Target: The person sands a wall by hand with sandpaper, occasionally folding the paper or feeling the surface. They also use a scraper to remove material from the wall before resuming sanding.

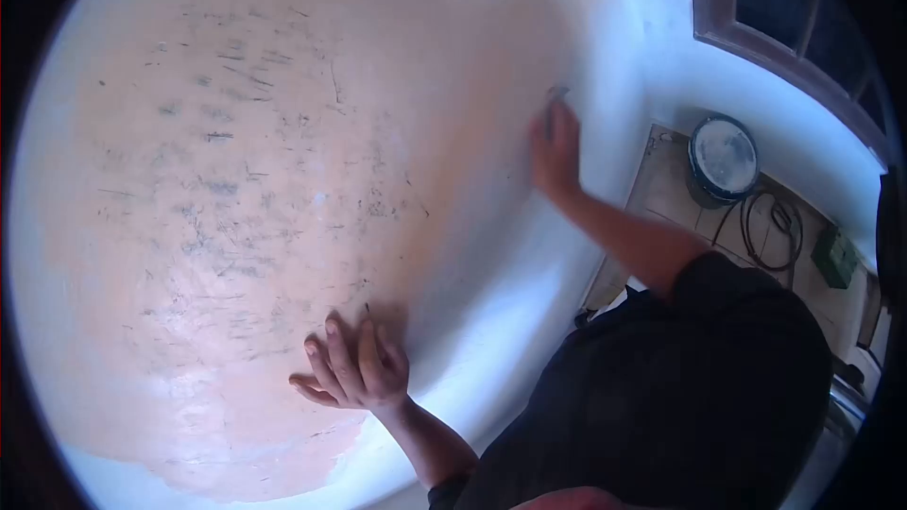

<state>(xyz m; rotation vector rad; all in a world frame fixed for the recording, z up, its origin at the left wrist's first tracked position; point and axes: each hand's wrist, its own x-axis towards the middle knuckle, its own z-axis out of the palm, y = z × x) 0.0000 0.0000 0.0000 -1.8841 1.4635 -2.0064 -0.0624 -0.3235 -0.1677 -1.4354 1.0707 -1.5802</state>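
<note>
My left hand (351,364) lies against the wall with its fingers spread, nothing visible in it. Under and above it stretches a peach-coloured patch of wall (293,255), covered in dark scuffs and short scratches. Farther right, my right hand (556,146) is closed near the whiter part of the wall. A small dark-grey thing (557,93) shows at its fingertips; the fingers hide most of it, and its kind cannot be made out.
A dark bucket (723,156) with a whitish top stands on the tiled floor (685,194) by the wall corner. Beside it lie a coiled dark cable (775,227) and a green box (835,257). A brown-framed window (756,36) is at the upper right.
</note>
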